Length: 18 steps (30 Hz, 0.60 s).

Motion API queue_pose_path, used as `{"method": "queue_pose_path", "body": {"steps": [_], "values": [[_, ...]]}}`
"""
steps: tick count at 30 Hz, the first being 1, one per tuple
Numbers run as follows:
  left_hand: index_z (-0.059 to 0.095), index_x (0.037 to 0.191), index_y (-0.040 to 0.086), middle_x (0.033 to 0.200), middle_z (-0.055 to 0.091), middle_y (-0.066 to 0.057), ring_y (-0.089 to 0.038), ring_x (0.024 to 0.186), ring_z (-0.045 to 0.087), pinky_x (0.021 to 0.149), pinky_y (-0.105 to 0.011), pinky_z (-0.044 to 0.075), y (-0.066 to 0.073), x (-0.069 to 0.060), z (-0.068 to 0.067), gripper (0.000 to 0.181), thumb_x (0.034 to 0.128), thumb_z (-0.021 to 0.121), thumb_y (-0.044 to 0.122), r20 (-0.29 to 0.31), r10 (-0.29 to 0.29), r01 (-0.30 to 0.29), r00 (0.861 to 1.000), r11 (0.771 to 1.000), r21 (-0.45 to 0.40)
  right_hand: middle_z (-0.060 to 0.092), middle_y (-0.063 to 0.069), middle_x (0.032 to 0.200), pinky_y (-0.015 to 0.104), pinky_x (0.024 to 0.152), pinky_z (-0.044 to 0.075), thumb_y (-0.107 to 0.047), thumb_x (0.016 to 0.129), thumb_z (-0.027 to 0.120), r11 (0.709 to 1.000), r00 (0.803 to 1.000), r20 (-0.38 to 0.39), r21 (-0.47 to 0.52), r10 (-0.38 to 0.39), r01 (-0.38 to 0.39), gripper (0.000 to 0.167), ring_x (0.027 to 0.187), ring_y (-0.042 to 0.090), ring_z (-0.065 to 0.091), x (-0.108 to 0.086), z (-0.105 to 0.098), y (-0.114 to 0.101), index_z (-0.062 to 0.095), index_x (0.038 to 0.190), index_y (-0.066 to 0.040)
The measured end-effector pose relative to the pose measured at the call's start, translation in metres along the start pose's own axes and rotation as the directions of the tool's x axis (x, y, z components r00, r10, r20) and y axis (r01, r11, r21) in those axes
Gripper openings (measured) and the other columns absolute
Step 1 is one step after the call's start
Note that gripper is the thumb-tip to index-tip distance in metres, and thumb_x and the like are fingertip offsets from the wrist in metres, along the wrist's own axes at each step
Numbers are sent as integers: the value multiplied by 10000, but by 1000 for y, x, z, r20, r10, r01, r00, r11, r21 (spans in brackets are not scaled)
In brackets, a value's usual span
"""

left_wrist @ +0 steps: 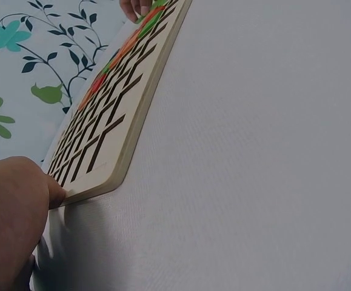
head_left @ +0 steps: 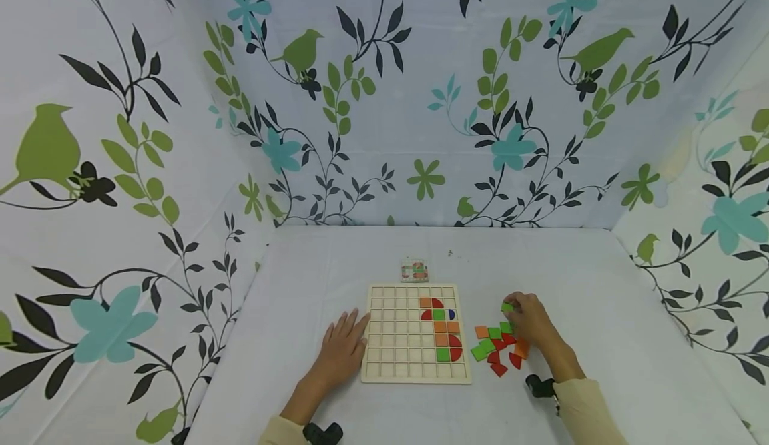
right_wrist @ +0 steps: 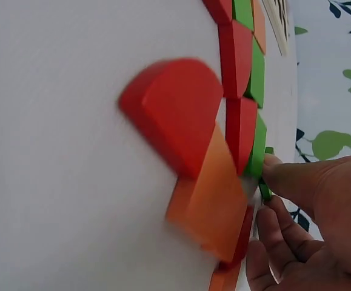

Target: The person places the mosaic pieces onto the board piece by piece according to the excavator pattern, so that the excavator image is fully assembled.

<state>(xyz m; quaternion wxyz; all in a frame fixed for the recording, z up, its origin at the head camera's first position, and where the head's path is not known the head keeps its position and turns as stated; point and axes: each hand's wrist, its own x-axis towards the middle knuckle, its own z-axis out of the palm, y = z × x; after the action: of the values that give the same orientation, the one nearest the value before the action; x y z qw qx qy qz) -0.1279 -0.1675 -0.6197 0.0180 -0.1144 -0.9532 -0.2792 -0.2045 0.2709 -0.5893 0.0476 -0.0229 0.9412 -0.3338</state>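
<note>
My left hand (head_left: 341,351) lies flat with spread fingers on the white table, its fingertips touching the left edge of a wooden grid board (head_left: 390,369). In the left wrist view the thumb (left_wrist: 55,191) meets the board's corner. Orange, red, green and blue pieces fill some cells on the board's right side. To the right of the board, my right hand (head_left: 531,321) pinches a green square tile (head_left: 506,307) between thumb and fingers. Below that hand lies a loose pile of green squares (head_left: 482,349), red quarter-round pieces (head_left: 515,360) and orange squares (head_left: 481,331).
A small printed pattern card (head_left: 414,270) lies just behind the board. Patterned cloth (head_left: 384,98) with birds and leaves hangs behind the table and at both sides. A dark wrist camera (head_left: 323,433) shows at the left sleeve, another (head_left: 541,386) at the right.
</note>
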Motion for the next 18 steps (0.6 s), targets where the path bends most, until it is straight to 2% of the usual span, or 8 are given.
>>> {"method": "queue_pose_path", "body": {"steps": [4, 11, 15, 18], "values": [[461, 1610, 172, 1700, 351, -160, -435, 1592, 252, 1237, -706, 185, -5, 2, 5, 507, 1114, 468, 272, 5, -16, 16, 1000, 999, 30, 580, 247, 1216, 556, 1011, 556, -76, 1029, 670, 1000, 1000, 21, 7, -16, 16, 295, 1105, 364, 599, 6, 8, -7, 622, 1294, 45], [485, 1595, 174, 1696, 363, -152, -433, 1592, 254, 1237, -710, 180, -7, 3, 8, 499, 1104, 494, 262, -10, -17, 17, 1000, 1000, 6, 601, 214, 1195, 543, 1004, 555, -89, 1005, 689, 999, 999, 37, -1, -33, 33, 300, 1078, 334, 608, 18, 20, -23, 651, 1268, 50], [480, 1597, 161, 1694, 361, -167, -443, 1588, 257, 1235, -712, 178, -3, 3, 5, 503, 1102, 485, 254, -7, -16, 16, 1000, 1000, 14, 614, 176, 1203, 566, 1003, 523, -140, 1002, 702, 998, 998, 46, -35, -44, 46, 301, 1069, 306, 601, 19, 28, -34, 672, 1264, 6], [480, 1589, 123, 1679, 370, -207, -477, 1573, 268, 1220, -731, 187, 5, 2, -3, 501, 1096, 488, 212, 18, -12, 12, 1000, 1000, 19, 627, 150, 1239, 599, 1022, 463, -189, 998, 721, 997, 998, 33, -57, -52, 54, 310, 1116, 304, 604, 17, 37, -44, 693, 1268, -40]]}}
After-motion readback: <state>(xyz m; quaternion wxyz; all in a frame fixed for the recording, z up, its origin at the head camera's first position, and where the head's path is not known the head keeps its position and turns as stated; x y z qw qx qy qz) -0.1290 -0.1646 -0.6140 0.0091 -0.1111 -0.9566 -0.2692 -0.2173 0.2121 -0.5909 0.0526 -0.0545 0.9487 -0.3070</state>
